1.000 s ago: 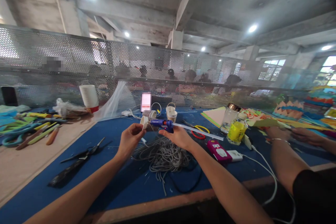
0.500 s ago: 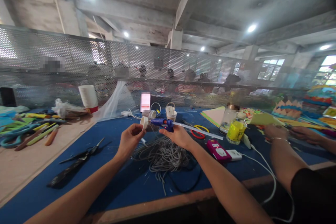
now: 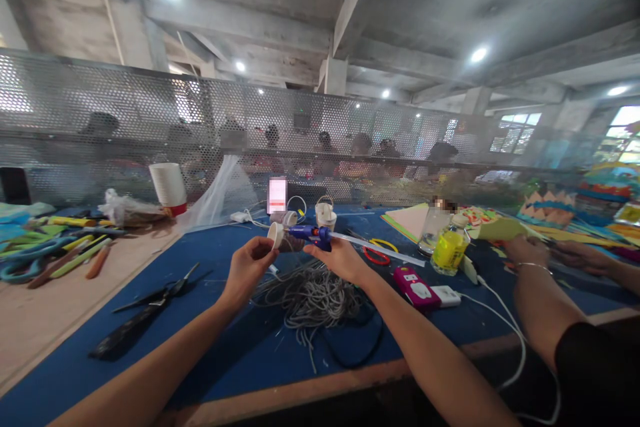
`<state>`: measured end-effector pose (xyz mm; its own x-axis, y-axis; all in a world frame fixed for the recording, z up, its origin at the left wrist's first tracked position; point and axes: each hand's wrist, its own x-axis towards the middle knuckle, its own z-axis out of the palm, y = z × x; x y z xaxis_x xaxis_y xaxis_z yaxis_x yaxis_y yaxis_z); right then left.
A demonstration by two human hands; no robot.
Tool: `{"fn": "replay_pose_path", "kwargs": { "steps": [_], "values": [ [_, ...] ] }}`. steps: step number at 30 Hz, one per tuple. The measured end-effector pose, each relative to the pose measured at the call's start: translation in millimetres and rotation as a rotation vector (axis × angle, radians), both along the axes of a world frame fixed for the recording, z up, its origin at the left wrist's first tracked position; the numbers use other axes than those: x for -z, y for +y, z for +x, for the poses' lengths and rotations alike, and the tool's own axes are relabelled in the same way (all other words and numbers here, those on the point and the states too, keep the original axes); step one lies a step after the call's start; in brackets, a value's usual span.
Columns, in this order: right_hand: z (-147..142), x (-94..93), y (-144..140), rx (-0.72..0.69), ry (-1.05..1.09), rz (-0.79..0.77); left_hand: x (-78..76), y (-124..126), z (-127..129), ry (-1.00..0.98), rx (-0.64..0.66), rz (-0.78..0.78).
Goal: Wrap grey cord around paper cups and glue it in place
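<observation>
My left hand [image 3: 249, 268] holds a small white paper cup [image 3: 275, 235] tipped on its side, its mouth facing me. My right hand [image 3: 339, 261] grips a blue hot-glue gun [image 3: 309, 234] with a clear glue stick [image 3: 380, 247] jutting out of its back to the right. The gun's nozzle points left and meets the cup. Both hands hover above a tangle of grey cord [image 3: 311, 295] on the blue table top [image 3: 240, 347].
Black scissors [image 3: 150, 307] lie left of my arms; coloured scissors and pens [image 3: 45, 250] sit farther left. A pink power strip [image 3: 417, 287], a yellow bottle [image 3: 449, 248] and a glass jar [image 3: 433, 227] stand right. A co-worker's hands [image 3: 530, 253] hold green paper. A mesh screen [image 3: 300, 140] backs the table.
My hands, the cup and the glue gun have barely moved. The co-worker's hands at the right have shifted the green paper slightly.
</observation>
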<state>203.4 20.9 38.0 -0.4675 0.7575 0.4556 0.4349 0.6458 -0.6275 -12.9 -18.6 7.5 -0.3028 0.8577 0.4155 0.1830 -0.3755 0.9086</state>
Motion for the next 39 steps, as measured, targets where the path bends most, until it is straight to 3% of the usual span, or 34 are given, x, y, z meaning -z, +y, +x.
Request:
{"fn": "replay_pose_path", "kwargs": {
  "steps": [29, 34, 39],
  "values": [
    [0.5, 0.6, -3.4, -0.006, -0.050, 0.005, 3.2, 4.0, -4.0, -0.043, 0.028, -0.011],
    [0.4, -4.4, -5.1, -0.060, 0.001, -0.076, 1.6, 2.5, -3.5, -0.043, 0.017, -0.033],
    [-0.9, -6.5, -2.2, -0.163, 0.152, -0.260, 0.0, 1.1, -3.7, -0.059, 0.047, -0.021]
  ]
}}
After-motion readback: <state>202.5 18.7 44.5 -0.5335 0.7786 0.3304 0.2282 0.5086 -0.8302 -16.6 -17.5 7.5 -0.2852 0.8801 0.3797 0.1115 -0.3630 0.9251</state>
